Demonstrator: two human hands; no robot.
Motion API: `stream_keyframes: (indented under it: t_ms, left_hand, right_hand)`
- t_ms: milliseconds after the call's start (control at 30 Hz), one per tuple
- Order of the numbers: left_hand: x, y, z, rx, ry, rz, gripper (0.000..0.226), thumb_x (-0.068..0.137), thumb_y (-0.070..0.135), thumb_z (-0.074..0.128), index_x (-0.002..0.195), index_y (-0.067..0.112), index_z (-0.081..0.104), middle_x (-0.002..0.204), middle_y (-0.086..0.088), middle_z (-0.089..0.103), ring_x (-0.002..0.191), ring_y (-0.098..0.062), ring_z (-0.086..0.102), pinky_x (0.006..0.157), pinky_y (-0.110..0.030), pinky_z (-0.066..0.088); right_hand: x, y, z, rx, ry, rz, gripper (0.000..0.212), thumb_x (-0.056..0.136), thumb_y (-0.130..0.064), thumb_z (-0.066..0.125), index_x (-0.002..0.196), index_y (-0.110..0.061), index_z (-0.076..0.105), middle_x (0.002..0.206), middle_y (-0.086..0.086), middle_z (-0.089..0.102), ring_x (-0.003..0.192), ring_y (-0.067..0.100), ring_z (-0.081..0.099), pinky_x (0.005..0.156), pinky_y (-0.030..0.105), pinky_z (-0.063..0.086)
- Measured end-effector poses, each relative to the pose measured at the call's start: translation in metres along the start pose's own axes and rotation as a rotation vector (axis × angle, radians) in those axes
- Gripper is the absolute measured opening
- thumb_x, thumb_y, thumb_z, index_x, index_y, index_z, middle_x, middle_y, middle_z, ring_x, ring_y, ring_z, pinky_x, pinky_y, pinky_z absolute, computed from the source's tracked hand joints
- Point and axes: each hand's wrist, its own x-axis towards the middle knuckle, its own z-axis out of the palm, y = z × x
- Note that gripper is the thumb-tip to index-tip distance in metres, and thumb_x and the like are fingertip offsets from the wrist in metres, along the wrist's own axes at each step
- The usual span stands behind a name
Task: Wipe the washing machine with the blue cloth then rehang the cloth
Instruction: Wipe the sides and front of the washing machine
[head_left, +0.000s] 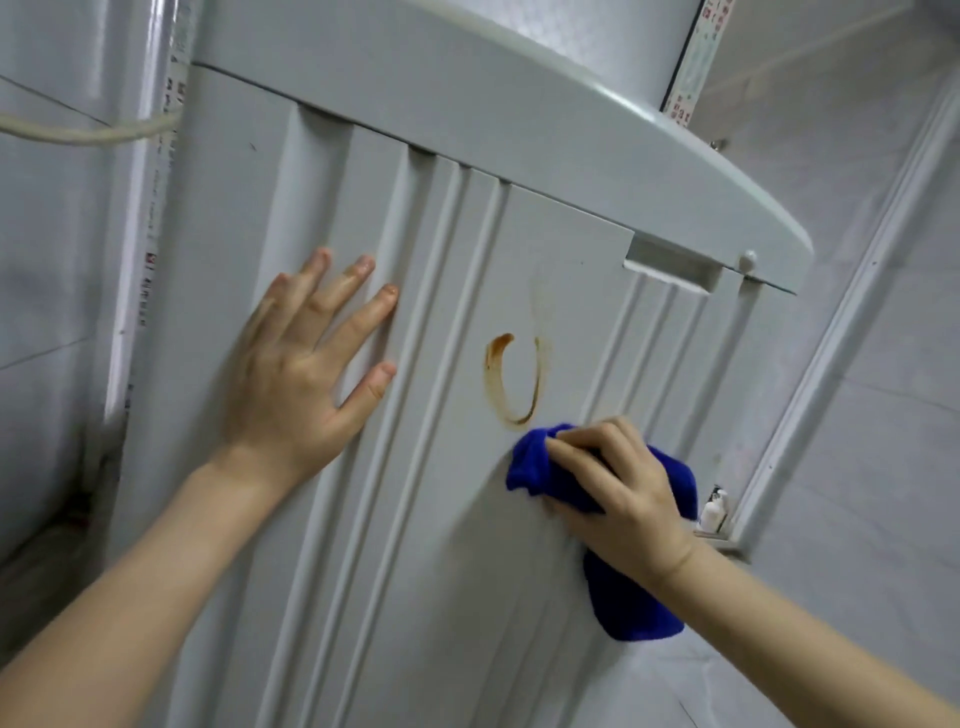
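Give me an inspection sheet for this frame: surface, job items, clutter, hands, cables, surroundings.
Surface: washing machine panel, ribbed, pale grey; brown ring stain not yet wiped off.
Job's things: blue cloth bunched against the panel, just below and right of the stain.
Clutter: white bottle on a ledge at right.
Hands: left hand flat on the panel, fingers spread; right hand grips the cloth.
Cables: pale cord or hose crosses upper left.
Surroundings: tiled wall at right.
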Motion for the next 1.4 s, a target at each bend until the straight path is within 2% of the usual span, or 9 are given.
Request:
stream_keyframes:
  t_ms: [100, 333, 600, 767, 867, 967, 1100, 1300, 1400]
  left_hand:
    - [0.002, 0.002, 0.001, 0.006, -0.004, 0.013, 0.055, 0.094, 0.036, 0.056, 0.144, 0.016, 0.051, 0.154, -0.005, 0.042, 0.146, -0.033, 0.032, 0.118, -0.051, 0.025]
    - [0.002, 0.011, 0.005, 0.068, -0.052, -0.002, 0.059, 0.095, 0.04, 0.047, 0.15, 0.021, 0.042, 0.157, 0.003, 0.036, 0.15, -0.031, 0.023, 0.123, -0.041, 0.011]
    - [0.002, 0.016, 0.006, 0.071, -0.035, -0.023, 0.057, 0.096, 0.036, 0.046, 0.15, 0.02, 0.042, 0.156, 0.003, 0.038, 0.149, -0.032, 0.023, 0.123, -0.04, 0.008]
    - [0.002, 0.014, 0.005, 0.071, -0.043, -0.015, 0.056, 0.096, 0.036, 0.046, 0.15, 0.02, 0.043, 0.157, 0.004, 0.037, 0.15, -0.031, 0.023, 0.123, -0.04, 0.009]
    - [0.002, 0.013, 0.004, 0.068, -0.057, -0.016, 0.057, 0.096, 0.036, 0.046, 0.15, 0.021, 0.042, 0.157, 0.004, 0.037, 0.15, -0.031, 0.021, 0.123, -0.039, 0.007]
    - [0.002, 0.013, 0.004, 0.066, -0.061, -0.013, 0.057, 0.096, 0.036, 0.047, 0.151, 0.021, 0.041, 0.157, 0.004, 0.036, 0.15, -0.031, 0.021, 0.123, -0.04, 0.008]
    - [0.002, 0.012, 0.005, 0.068, -0.039, -0.01, 0.056, 0.095, 0.034, 0.05, 0.15, 0.021, 0.043, 0.156, 0.003, 0.039, 0.15, -0.031, 0.024, 0.123, -0.044, 0.013]
    - [0.002, 0.013, 0.006, 0.045, -0.02, -0.009, 0.056, 0.095, 0.033, 0.051, 0.149, 0.021, 0.045, 0.155, 0.002, 0.041, 0.149, -0.031, 0.025, 0.121, -0.045, 0.016]
    - [0.002, 0.014, 0.007, 0.054, -0.014, -0.012, 0.055, 0.095, 0.033, 0.05, 0.148, 0.02, 0.045, 0.155, 0.002, 0.041, 0.149, -0.032, 0.026, 0.121, -0.046, 0.016]
  right_hand:
    - [0.006, 0.004, -0.004, -0.001, -0.009, 0.069, 0.022, 0.082, -0.013, 0.073, 0.098, 0.002, 0.071, 0.098, 0.009, 0.059, 0.081, 0.027, 0.057, 0.073, 0.037, 0.049]
    - [0.092, 0.035, -0.015, -0.084, 0.349, 0.289, 0.021, 0.078, -0.01, 0.078, 0.094, 0.002, 0.072, 0.091, 0.016, 0.06, 0.084, 0.029, 0.057, 0.079, 0.026, 0.046]
    - [-0.011, -0.004, 0.005, 0.007, -0.173, -0.168, 0.023, 0.088, -0.015, 0.069, 0.101, 0.004, 0.071, 0.102, 0.011, 0.056, 0.078, 0.029, 0.053, 0.071, 0.036, 0.046]
    - [0.068, 0.022, -0.009, -0.061, 0.262, 0.26, 0.02, 0.081, -0.012, 0.074, 0.094, 0.003, 0.07, 0.092, 0.017, 0.059, 0.085, 0.027, 0.056, 0.08, 0.025, 0.045]
    - [0.076, 0.016, -0.002, -0.06, 0.362, 0.34, 0.018, 0.078, -0.008, 0.077, 0.091, 0.003, 0.07, 0.091, 0.017, 0.059, 0.086, 0.025, 0.056, 0.082, 0.019, 0.043]
    - [0.021, -0.014, 0.018, 0.012, 0.122, 0.096, 0.025, 0.082, -0.012, 0.073, 0.103, -0.001, 0.064, 0.098, 0.014, 0.056, 0.079, 0.031, 0.056, 0.073, 0.037, 0.048]
    - [-0.008, -0.021, 0.015, 0.021, -0.219, -0.239, 0.018, 0.089, -0.007, 0.065, 0.103, 0.003, 0.068, 0.101, 0.013, 0.056, 0.074, 0.028, 0.051, 0.066, 0.04, 0.047]
    - [0.096, 0.029, -0.015, -0.074, 0.325, 0.311, 0.021, 0.079, -0.014, 0.074, 0.092, 0.002, 0.07, 0.092, 0.017, 0.059, 0.087, 0.023, 0.055, 0.081, 0.021, 0.043]
    - [0.083, 0.017, 0.0, -0.061, 0.358, 0.301, 0.02, 0.077, -0.01, 0.076, 0.09, 0.003, 0.069, 0.091, 0.017, 0.058, 0.084, 0.028, 0.056, 0.078, 0.029, 0.046]
